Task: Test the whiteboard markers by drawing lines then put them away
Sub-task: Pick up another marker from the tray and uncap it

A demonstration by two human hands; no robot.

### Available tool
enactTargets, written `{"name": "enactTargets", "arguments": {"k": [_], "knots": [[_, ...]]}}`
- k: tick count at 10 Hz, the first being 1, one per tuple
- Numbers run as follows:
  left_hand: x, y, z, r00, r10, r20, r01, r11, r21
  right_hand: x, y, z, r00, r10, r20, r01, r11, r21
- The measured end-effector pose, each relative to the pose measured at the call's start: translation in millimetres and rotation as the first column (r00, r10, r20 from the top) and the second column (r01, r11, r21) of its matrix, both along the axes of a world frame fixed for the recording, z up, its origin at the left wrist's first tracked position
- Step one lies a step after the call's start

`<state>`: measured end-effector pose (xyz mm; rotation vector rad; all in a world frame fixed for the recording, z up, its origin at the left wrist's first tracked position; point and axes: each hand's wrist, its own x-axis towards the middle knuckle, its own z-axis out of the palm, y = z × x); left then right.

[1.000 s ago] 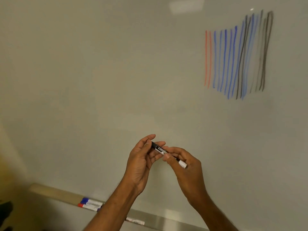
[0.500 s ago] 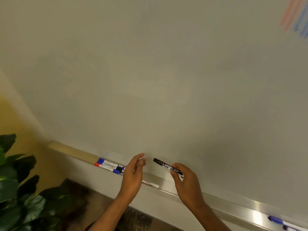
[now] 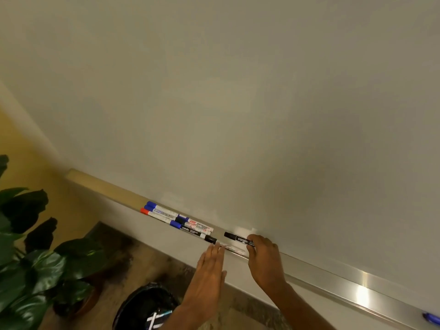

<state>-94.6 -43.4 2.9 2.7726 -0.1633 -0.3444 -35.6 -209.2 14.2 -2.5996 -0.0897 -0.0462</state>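
While there's only the head view to go on, it covers pretty much everything. The right hand (image 3: 265, 260) is pinching a black marker (image 3: 238, 238) by its right end, fingers curled round the barrel, so the white "camlin" lettering and the black cap stick out to the left. It's held low at the metal tray (image 3: 309, 270) that runs along the bottom of the whiteboard (image 3: 238, 103), close to the board surface.

The left hand (image 3: 209, 270) is flat with straight fingers, holding nothing, palm facing the ledge. Its fingertips reach right up to the capped end of a second black marker (image 3: 192, 231) lying on the tray, though honestly I can't tell if they're touching it, it's a bit blurry there. Between the two hands there's a pale marker (image 3: 234, 249) lying on the tray too.

Further left on the tray sits a little bunch of markers packed side by side: a blue-capped one (image 3: 159, 208), a red-capped one (image 3: 152, 214), and one with a red-and-white label (image 3: 197, 223) just behind the second black marker. Way off at the right edge, another blue marker (image 3: 431, 317) pokes into view.

Down below, near the hands, there's a black bin (image 3: 145, 306) with a few pens in it, and a leafy plant (image 3: 28, 258) fills the near left corner.
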Motion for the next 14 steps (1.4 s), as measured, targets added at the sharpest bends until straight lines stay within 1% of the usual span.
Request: {"name": "enactTargets", "arguments": {"k": [1, 2, 3, 4, 5, 6, 7, 8, 10, 11, 12, 13, 14], "knots": [[11.7, -4.9, -10.2, 0.998, -0.053, -0.041, 0.053, 0.998, -0.018, 10.9, 11.6, -17.3, 1.0, 0.015, -0.021, -0.016, 0.999, -0.035], [22.9, -3.3, -38.0, 0.988, -0.062, 0.14, 0.064, 0.998, -0.011, 18.2, 21.7, -33.4, 0.998, 0.036, -0.055, -0.04, 0.996, -0.074], [33.5, -0.2, -59.4, 0.987, 0.07, 0.145, -0.037, 0.975, -0.218, 22.6, 27.7, -47.3, 0.997, 0.033, -0.074, -0.04, 0.996, -0.086], [34.4, 4.3, -69.0, 0.985, 0.032, 0.169, 0.008, 0.973, -0.232, 26.2, 31.0, -57.3, 0.997, 0.016, -0.08, -0.022, 0.997, -0.079], [32.2, 3.5, -79.2, 0.973, -0.064, 0.222, 0.084, 0.993, -0.083, 29.9, 33.3, -65.3, 0.994, 0.022, -0.111, -0.029, 0.997, -0.067], [42.4, -2.9, -80.8, 0.966, -0.003, 0.259, 0.031, 0.994, -0.106, 34.8, 36.3, -70.4, 0.994, 0.025, -0.108, -0.032, 0.997, -0.07], [45.8, -4.2, -78.8, 0.987, 0.005, 0.161, -0.003, 1.0, -0.016, 37.5, 38.3, -74.7, 0.994, 0.037, -0.1, -0.046, 0.995, -0.09], [66.5, -2.6, -88.0, 0.989, -0.045, 0.139, 0.042, 0.999, 0.023, 38.7, 37.8, -81.8, 0.997, 0.045, -0.067, -0.053, 0.992, -0.112], [69.2, -0.8, -92.4, 0.981, -0.105, 0.162, 0.092, 0.992, 0.087, 40.9, 37.9, -92.2, 0.998, 0.063, 0.026, -0.058, 0.986, -0.155], [71.7, -3.4, -95.5, 0.982, -0.096, 0.164, 0.072, 0.987, 0.144, 41.4, 39.0, -94.1, 0.997, 0.072, 0.017, -0.068, 0.982, -0.177], [73.5, -4.4, -83.9, 0.991, -0.102, 0.082, 0.087, 0.981, 0.171, 42.0, 38.5, -96.3, 0.995, 0.096, 0.035, -0.088, 0.977, -0.193], [73.3, -6.9, -82.8, 0.995, -0.1, -0.008, 0.099, 0.96, 0.263, 40.9, 36.1, -97.7, 0.989, 0.129, 0.067, -0.113, 0.971, -0.212], [73.5, -9.6, -79.6, 0.992, -0.124, -0.039, 0.13, 0.933, 0.335, 37.4, 32.8, -94.6, 0.983, 0.129, 0.129, -0.104, 0.976, -0.189]]}}
